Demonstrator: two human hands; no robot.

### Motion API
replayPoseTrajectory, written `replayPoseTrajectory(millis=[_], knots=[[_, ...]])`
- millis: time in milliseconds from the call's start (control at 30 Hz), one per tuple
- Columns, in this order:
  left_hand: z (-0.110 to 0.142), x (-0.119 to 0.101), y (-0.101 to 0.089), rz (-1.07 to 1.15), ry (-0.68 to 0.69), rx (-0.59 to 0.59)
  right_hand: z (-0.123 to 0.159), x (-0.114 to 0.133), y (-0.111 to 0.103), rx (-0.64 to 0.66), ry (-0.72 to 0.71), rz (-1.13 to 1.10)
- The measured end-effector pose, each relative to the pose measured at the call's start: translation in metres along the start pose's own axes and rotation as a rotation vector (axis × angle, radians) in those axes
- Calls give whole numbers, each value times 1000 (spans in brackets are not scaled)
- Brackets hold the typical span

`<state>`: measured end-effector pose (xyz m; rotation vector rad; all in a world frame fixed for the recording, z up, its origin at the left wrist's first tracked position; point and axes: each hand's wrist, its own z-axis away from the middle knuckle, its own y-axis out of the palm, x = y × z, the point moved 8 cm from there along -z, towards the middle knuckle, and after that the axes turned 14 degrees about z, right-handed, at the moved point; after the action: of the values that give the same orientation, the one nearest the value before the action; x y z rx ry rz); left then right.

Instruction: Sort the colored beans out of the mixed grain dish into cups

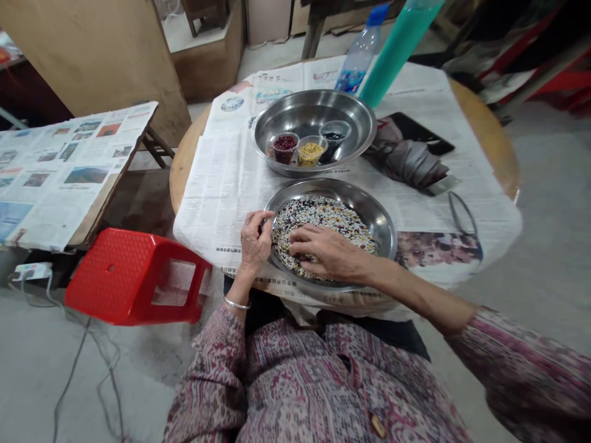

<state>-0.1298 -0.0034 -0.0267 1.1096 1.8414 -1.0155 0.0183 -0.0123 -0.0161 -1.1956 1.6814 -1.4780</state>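
A shallow steel basin (386,212) in front of me holds a spread mix of white, black, yellow and dark red beans or grains (318,212). My left hand (257,240) is at the basin's left rim, its fingers curled closed; something dark shows between thumb and fingers, too small to name. Over the mix lies my right hand (321,249), fingers bent together with the tips down among the grains; what they pinch is hidden. Behind stands a deeper steel basin (364,123) with plastic cups of red beans (285,147), yellow beans (309,152) and black beans (334,135).
Newspaper (217,184) covers the round table (489,135). A water bottle (357,58), a tall green bottle (397,55), a grey cloth bundle (413,161) and a dark flat case (422,132) stand or lie on it. To the left are a red stool (115,271) and a paper-covered table (69,178).
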Motion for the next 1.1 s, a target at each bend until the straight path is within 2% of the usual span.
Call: replayPoseTrajectory(millis=[100,200,300,400,500,667,733,800,900,1100], knots=[[0,1,1,-28,-7,6,21,-36,-5,-101,142,29],[0,1,1,-9,9,-1,37,-76,-14,-225,376,95],[0,1,-1,45,30,-13,42,-94,-18,-231,591,178],[-1,1,-1,74,41,-21,32,-79,-14,-129,626,191],[-1,0,-2,81,53,-23,18,-44,-7,-52,484,78],[-1,1,-1,55,55,-17,5,8,0,7,263,-181],[-1,1,-1,45,54,-20,-1,20,3,41,215,-230],[-1,0,-1,43,57,-20,-6,21,7,68,220,-206],[-1,0,-1,51,66,-16,-9,-4,8,67,369,-68],[0,2,0,66,69,-20,12,-87,-11,7,766,84]])
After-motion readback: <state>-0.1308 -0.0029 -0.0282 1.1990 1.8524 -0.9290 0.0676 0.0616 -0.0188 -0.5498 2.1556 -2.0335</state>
